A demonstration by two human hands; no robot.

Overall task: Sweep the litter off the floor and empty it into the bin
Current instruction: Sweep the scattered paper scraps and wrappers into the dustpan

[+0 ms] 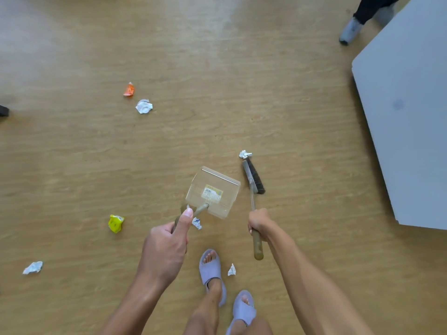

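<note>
My left hand (167, 247) grips the handle of a clear plastic dustpan (214, 191) held over the wooden floor. My right hand (258, 223) holds a hand brush (254, 177) with dark bristles, its head just right of the dustpan. A crumpled white paper (245, 154) lies right at the brush tip. Other litter is scattered about: an orange wrapper (129, 90), a white ball (144, 106), a yellow wrapper (116, 223), a white scrap (33, 267) at far left, a small scrap (197, 223) under the dustpan handle and another (231, 270) beside my foot. No bin is in view.
A grey table (408, 117) fills the right side. Another person's leg and shoe (350, 30) stand at the top right. My own feet in lilac slippers (212, 272) are at the bottom centre. A dark object (3, 110) pokes in at the left edge.
</note>
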